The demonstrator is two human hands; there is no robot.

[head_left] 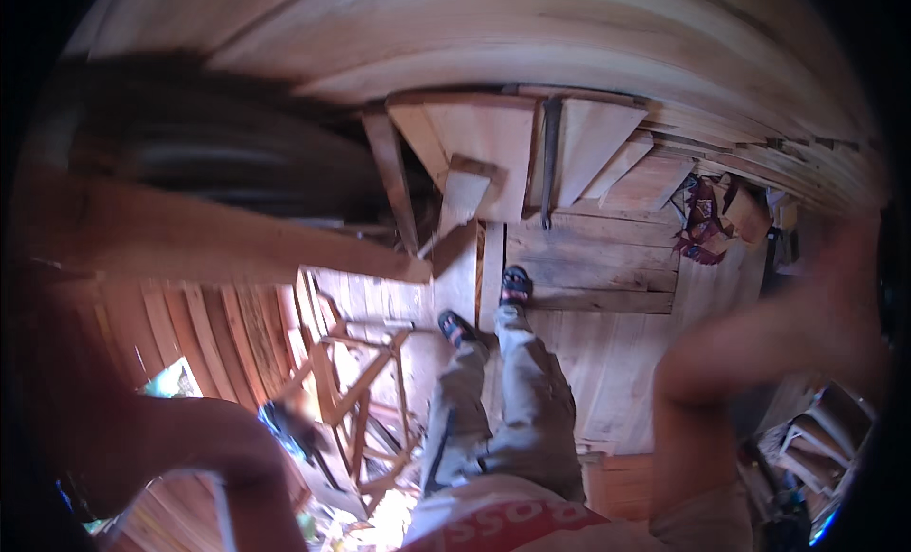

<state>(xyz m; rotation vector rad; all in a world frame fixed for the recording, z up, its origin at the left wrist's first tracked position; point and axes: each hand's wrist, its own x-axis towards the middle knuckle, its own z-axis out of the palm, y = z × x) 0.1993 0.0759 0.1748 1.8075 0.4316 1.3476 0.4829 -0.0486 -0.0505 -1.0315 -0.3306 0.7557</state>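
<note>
Both my arms are raised and bent at the elbows. My right hand (847, 267) is a blur at the right rim, near the wall boards; its fingers are smeared, and I cannot make out anything in it. The left forearm (180, 433) reaches toward the left rim, where my left hand is lost in shadow and blur. Above that forearm a thick wooden beam (228, 239) crosses from the left rim toward the middle. Whether the left hand touches it is hidden. My feet, in dark sandals (515, 285), stand on the plank floor.
Boards (484, 139) lean against the wooden wall ahead, with a dark metal bar (550, 158) upright between them. A wooden frame (365, 391) stands left of my legs. Dark red patterned cloth (704, 218) lies at the right. A framed plank panel (598, 258) is set in the floor.
</note>
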